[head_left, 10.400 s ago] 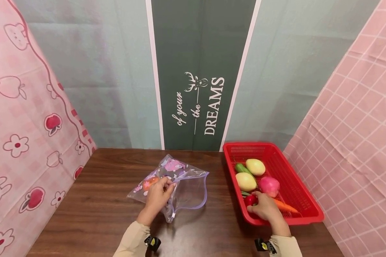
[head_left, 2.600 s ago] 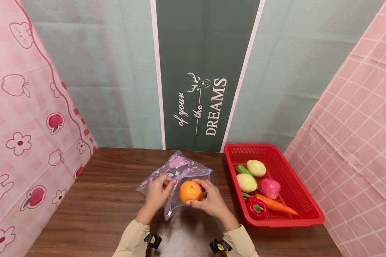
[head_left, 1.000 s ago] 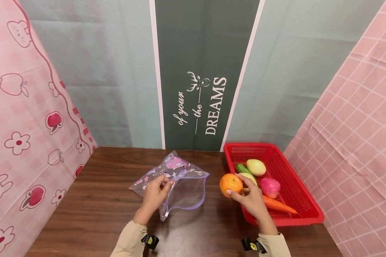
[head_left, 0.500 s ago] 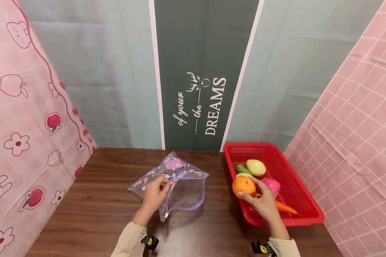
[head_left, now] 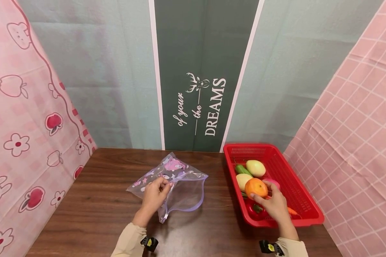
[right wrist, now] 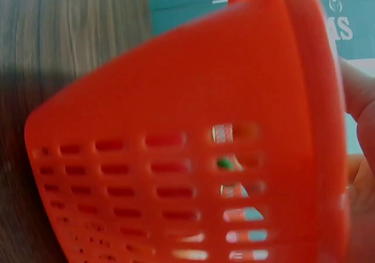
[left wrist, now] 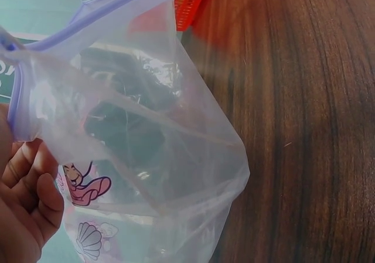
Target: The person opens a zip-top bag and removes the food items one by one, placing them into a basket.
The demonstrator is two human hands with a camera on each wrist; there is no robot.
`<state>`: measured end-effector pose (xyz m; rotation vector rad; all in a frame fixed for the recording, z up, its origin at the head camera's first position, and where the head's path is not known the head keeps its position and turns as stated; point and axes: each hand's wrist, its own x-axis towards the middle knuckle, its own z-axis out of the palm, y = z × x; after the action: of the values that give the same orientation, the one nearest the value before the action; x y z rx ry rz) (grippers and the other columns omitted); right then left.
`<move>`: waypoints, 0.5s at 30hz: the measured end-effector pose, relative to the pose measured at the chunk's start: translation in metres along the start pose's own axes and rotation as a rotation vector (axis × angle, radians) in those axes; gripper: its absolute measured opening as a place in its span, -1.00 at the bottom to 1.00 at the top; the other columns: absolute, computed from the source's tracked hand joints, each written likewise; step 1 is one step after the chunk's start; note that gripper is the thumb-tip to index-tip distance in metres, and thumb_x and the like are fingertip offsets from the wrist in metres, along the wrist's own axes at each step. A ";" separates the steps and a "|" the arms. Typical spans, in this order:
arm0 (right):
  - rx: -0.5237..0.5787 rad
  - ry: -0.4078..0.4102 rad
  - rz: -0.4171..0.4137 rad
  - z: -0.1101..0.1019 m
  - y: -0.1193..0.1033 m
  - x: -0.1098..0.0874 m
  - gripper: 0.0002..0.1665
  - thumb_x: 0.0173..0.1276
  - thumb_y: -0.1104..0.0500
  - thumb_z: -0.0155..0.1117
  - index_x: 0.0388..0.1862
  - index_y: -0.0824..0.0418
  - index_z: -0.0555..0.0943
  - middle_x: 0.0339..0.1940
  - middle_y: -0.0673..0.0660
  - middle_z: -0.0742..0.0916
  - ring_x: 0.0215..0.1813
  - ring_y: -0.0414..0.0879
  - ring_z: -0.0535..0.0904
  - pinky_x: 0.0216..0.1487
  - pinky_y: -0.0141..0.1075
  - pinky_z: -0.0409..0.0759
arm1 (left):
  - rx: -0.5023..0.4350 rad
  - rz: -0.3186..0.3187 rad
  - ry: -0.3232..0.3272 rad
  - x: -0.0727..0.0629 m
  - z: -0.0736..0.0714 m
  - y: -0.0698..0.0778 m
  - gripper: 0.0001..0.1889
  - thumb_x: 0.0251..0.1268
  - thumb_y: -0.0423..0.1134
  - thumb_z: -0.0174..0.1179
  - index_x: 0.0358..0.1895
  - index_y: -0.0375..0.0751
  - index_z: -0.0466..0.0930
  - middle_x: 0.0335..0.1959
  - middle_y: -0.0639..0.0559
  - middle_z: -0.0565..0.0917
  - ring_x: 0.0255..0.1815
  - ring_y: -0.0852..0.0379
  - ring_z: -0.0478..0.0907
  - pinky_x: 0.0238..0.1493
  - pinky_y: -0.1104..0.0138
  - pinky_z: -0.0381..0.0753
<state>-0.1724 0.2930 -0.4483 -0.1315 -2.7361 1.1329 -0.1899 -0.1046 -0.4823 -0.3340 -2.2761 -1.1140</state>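
My left hand [head_left: 154, 194] pinches the rim of a clear zip bag [head_left: 188, 194] with a purple edge and pink cartoon prints. The bag lies with its mouth apart, facing right, and no item shows inside. In the left wrist view, the bag's clear film [left wrist: 170, 152] spreads beside the curled fingers [left wrist: 29, 175]. My right hand [head_left: 278, 207] holds an orange [head_left: 256, 187] between thumb and fingers, over the near left part of the red basket [head_left: 297, 175]. Whether the orange touches the produce below is unclear. The right wrist view shows mostly the basket's slotted wall [right wrist: 176, 99].
In the basket are two pale yellow oval fruits [head_left: 256, 168], a green cucumber-like vegetable [head_left: 241, 169], a red bell pepper [head_left: 251, 207], a carrot [head_left: 292, 211] and a partly hidden pink round item [head_left: 272, 183]. Everything stands on a brown wooden table [head_left: 99, 200], with hanging cloths around it.
The orange was in the bag at first, then at its mouth in my right hand. My right hand has since carried it right, over the basket. The left hand keeps its grip on the bag.
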 end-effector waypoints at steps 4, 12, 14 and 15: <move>-0.029 0.008 0.060 -0.003 0.007 0.005 -0.09 0.02 -0.07 0.47 0.21 0.33 0.28 0.05 0.37 0.51 0.03 0.26 0.44 -0.05 0.04 0.41 | 0.000 -0.020 -0.018 0.000 0.000 0.000 -0.80 0.00 -0.30 0.37 -0.55 -0.04 0.49 -0.73 0.36 0.37 -0.69 0.38 0.27 -0.64 0.41 0.29; -0.060 -0.007 0.137 -0.005 0.017 0.012 -0.04 0.04 -0.08 0.44 0.23 0.41 0.21 0.06 0.44 0.47 -0.01 0.29 0.38 -0.07 0.08 0.35 | 0.009 -0.045 -0.040 -0.002 0.002 -0.001 -0.80 0.01 -0.29 0.36 -0.56 -0.03 0.48 -0.73 0.35 0.34 -0.70 0.36 0.26 -0.63 0.40 0.27; -0.069 -0.017 0.142 -0.003 0.019 0.013 -0.02 0.05 -0.10 0.44 0.23 0.42 0.20 0.05 0.46 0.46 -0.01 0.31 0.37 -0.05 0.11 0.34 | 0.013 -0.053 -0.043 -0.003 0.003 -0.001 -0.80 0.02 -0.27 0.36 -0.55 -0.03 0.48 -0.73 0.35 0.35 -0.70 0.36 0.27 -0.62 0.40 0.28; -0.070 -0.019 0.146 -0.003 0.020 0.014 -0.02 0.05 -0.10 0.44 0.23 0.43 0.20 0.05 0.46 0.46 0.00 0.31 0.36 -0.04 0.12 0.33 | 0.013 -0.058 -0.046 -0.003 0.003 -0.001 -0.80 0.02 -0.27 0.36 -0.55 -0.03 0.49 -0.72 0.35 0.35 -0.69 0.36 0.28 -0.62 0.40 0.28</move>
<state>-0.1849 0.3112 -0.4590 -0.3363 -2.8232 1.0781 -0.1890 -0.1028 -0.4865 -0.2927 -2.3457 -1.1304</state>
